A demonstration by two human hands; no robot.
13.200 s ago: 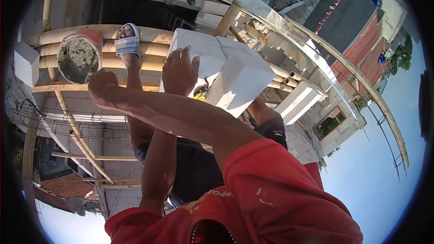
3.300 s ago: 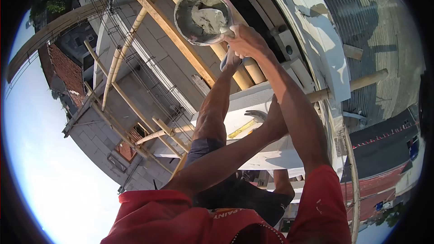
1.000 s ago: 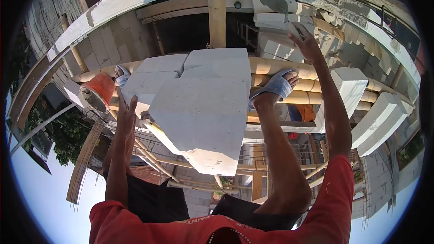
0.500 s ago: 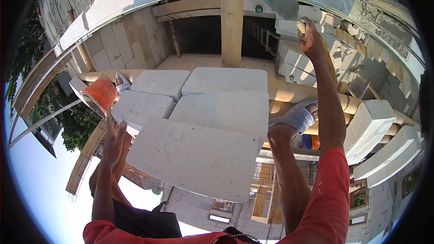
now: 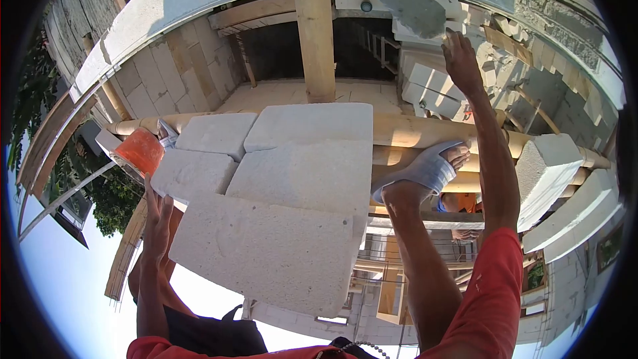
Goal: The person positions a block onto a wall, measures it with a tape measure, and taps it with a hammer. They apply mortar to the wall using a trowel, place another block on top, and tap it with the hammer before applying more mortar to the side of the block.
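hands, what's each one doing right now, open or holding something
Left hand: open, beside a white block.
Right hand: closed, holding a trowel.

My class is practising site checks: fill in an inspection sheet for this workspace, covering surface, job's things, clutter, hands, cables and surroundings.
Surface: bamboo poles run side by side, with a sandalled foot on them.
Job's things: a cluster of pale blocks; a trowel with a grey blade; an orange bucket, contents not visible.
Clutter: more pale blocks stand to the right.
Hands: the right hand grips the trowel; the left hand is open near the bucket and blocks, contact unclear.
Cables: none identifiable.
Surroundings: an upright pole, block walls, greenery and open sky.
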